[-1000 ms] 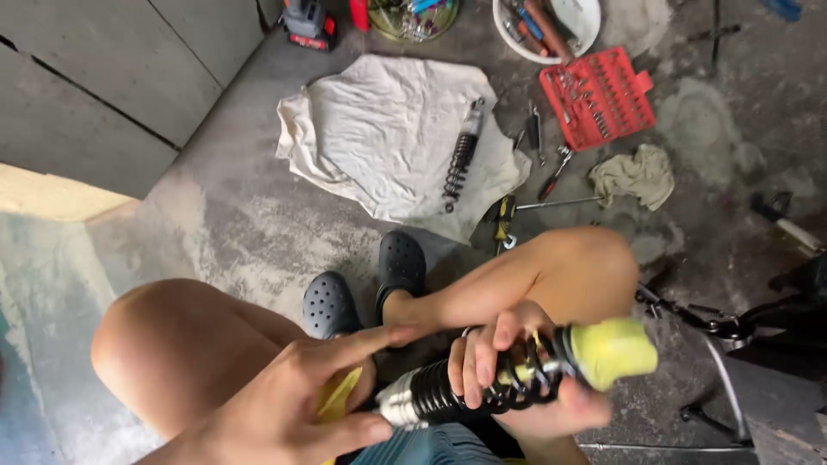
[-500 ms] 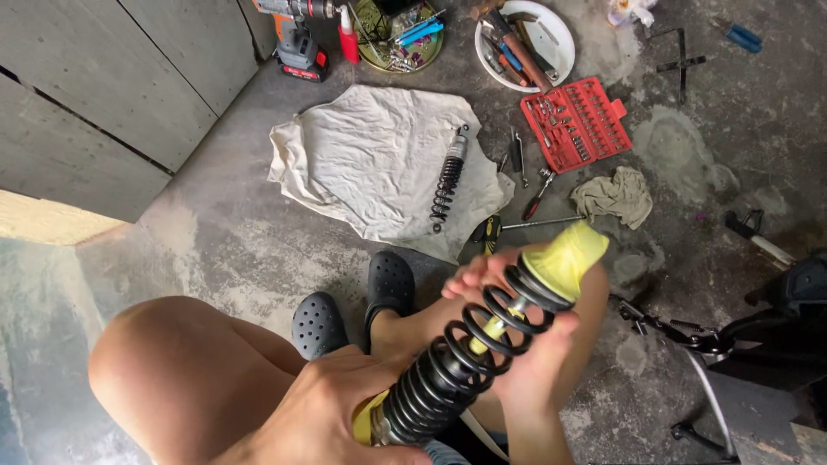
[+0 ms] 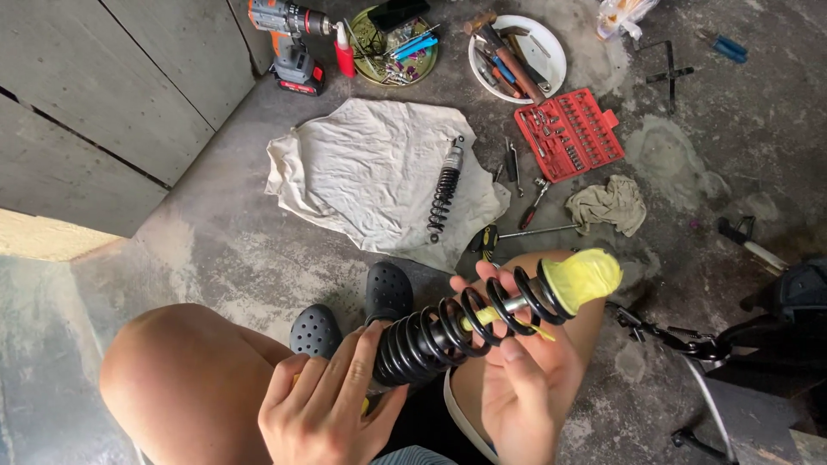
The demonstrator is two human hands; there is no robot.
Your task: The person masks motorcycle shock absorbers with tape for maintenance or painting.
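I hold a black coil-spring shock absorber [image 3: 465, 323] across my knees, its upper end wrapped in a yellow cloth [image 3: 586, 277]. My left hand [image 3: 323, 409] grips its lower, tightly coiled end. My right hand [image 3: 521, 370] holds the middle from below, fingers laid through the open coils around the shaft. A second, smaller shock absorber [image 3: 444, 189] lies on a white cloth [image 3: 362, 172] spread on the concrete floor ahead of me.
A red socket set [image 3: 568, 133], a white bowl of tools [image 3: 517, 56], a round tin of bits [image 3: 396, 47], a cordless drill [image 3: 289, 39], a rag [image 3: 607, 205] and loose wrenches lie beyond. A concrete wall stands left; bike parts [image 3: 715, 353] sit right.
The shock absorber has swung from steeply tilted to lying lower, nearly across my lap. My right hand has shifted from the yellow-wrapped end to the middle coils. The view tilted up.
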